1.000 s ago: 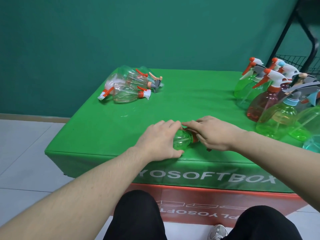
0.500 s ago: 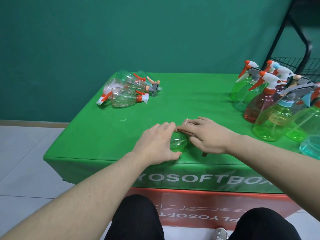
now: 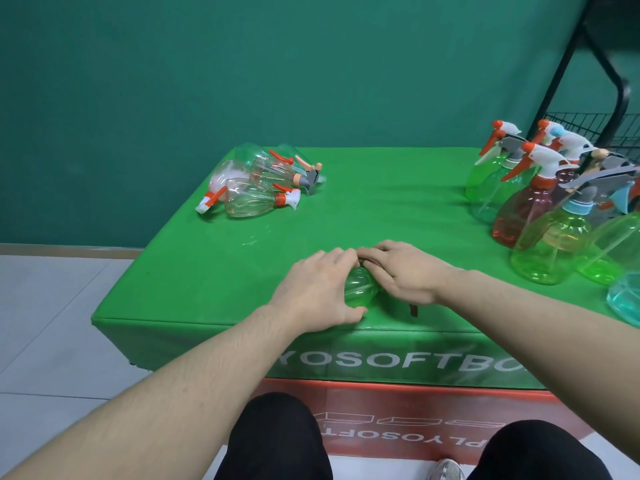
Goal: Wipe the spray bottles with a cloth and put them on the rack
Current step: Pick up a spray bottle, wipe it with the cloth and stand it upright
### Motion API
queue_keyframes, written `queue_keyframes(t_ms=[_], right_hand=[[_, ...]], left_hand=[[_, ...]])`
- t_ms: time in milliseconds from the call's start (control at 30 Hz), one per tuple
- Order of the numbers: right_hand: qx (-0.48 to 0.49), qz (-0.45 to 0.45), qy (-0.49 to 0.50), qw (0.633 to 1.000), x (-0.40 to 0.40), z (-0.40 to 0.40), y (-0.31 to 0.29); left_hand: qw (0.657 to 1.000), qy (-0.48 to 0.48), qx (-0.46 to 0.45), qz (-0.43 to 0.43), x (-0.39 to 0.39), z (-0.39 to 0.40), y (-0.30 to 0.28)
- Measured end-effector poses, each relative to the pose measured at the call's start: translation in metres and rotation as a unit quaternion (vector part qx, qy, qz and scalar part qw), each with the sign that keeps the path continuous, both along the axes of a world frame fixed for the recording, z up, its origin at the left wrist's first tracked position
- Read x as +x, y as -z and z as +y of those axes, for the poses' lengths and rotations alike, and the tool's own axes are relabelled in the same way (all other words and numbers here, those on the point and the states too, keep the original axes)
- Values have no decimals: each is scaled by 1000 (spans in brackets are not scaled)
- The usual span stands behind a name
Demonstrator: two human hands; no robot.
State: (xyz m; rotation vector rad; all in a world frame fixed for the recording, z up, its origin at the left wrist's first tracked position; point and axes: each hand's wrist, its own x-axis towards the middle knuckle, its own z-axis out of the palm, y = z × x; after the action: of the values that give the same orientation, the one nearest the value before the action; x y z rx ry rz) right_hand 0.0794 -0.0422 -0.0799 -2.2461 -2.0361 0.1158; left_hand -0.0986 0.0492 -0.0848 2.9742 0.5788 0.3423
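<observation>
In the head view, the left hand (image 3: 317, 289) curls over the body of a green spray bottle (image 3: 360, 287) that lies on its side near the front edge of the counter (image 3: 214, 271); its fingers wrap across the top of the bottle and its thumb lies on the counter's green cover at the near side, so this grip is closed round the bottle. The right hand (image 3: 403, 275) covers the bottle's other end, fingers curled over it and meeting the left fingertips; a dark brown cloth (image 3: 413, 309) shows under this hand, a strip of it poking out at the palm's near side and a fold showing by the fingertips. The bottle's long axis runs left to right across the counter; its head is hidden beneath the right hand.

The bottle is clear green ribbed plastic with a rounded body. Well beyond the left hand lies a pile of clear spray bottles (image 3: 256, 188) on their sides, with orange and white triggers. To the right of the right hand stand upright spray bottles (image 3: 547, 237) in green, red and blue tinted plastic. Behind them is a black wire rack (image 3: 588, 128).
</observation>
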Motion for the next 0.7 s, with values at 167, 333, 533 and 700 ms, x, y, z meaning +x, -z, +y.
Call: queue_keyframes(t_ms=[167, 333, 533, 700], right_hand=[[32, 31, 24, 999, 1, 5, -1], [48, 63, 34, 996, 5, 5, -2], [77, 158, 123, 977, 16, -5, -1], [148, 266, 212, 929, 15, -9, 4]], left_hand=[[1000, -5, -2, -1, -1, 0, 0], [1000, -16, -19, 0, 0, 2, -2], [999, -2, -23, 28, 0, 2, -3], [998, 4, -26, 56, 2, 2, -5]])
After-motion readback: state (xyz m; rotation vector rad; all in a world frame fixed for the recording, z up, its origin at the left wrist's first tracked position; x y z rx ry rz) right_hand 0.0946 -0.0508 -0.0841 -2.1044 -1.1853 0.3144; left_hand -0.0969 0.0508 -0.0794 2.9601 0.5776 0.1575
